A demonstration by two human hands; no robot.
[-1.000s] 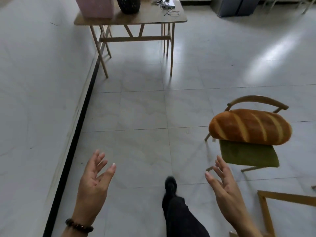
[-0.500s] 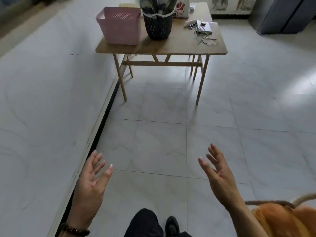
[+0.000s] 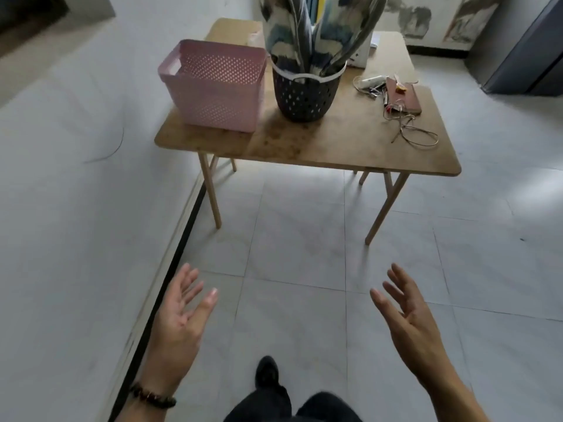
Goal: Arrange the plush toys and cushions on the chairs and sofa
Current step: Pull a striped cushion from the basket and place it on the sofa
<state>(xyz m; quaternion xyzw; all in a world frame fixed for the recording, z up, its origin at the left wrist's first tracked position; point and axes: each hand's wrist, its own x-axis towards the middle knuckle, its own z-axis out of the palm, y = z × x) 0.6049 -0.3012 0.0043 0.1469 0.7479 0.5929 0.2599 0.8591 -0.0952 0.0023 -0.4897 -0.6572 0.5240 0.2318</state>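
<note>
Low in the frame I saw my left hand [image 3: 178,325] and right hand [image 3: 411,322], both bare and sleeveless. A dark beaded bracelet [image 3: 152,396] circled the left wrist. At bottom centre were dark trousers [image 3: 292,406] and a black shoe [image 3: 267,371].

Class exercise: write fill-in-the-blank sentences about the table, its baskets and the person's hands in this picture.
1. The basket left of the black basket is coloured ____.
2. Both baskets stand on a wooden ____.
3. Left hand and right hand hold ____.
4. The beaded bracelet is on the ____ wrist.

Missing words: pink; table; nothing; left
</note>
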